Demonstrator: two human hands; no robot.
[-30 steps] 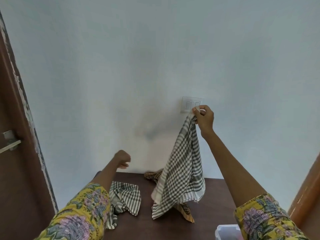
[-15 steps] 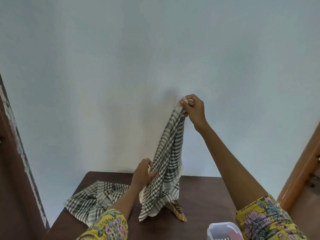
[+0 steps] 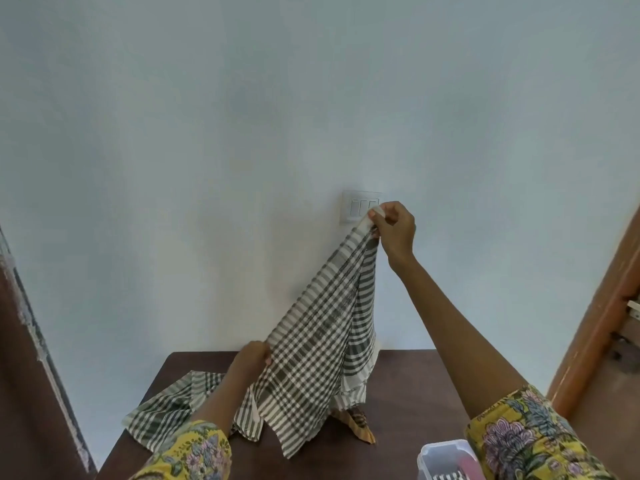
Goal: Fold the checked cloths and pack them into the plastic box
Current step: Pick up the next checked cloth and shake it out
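- The checked cloth (image 3: 322, 355) hangs over the table (image 3: 408, 403), stretched between both hands.
- Right hand (image 3: 394, 230), at 12 o'clock of it, pinches its top corner with curled fingers.
- Left hand (image 3: 251, 358), at 9 o'clock, grips its side edge.
- A 2nd checked cloth (image 3: 166, 410) lies at 8 o'clock; the plastic box (image 3: 446, 459) sits at 4 o'clock.

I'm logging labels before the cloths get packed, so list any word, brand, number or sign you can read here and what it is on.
None: no readable text in this view.
Wall switch plate: three blank rockers, no markings visible.
Plastic box: no label visible on the part that shows.
Held checked cloth and the cloth on the table: pattern only, no tag visible.
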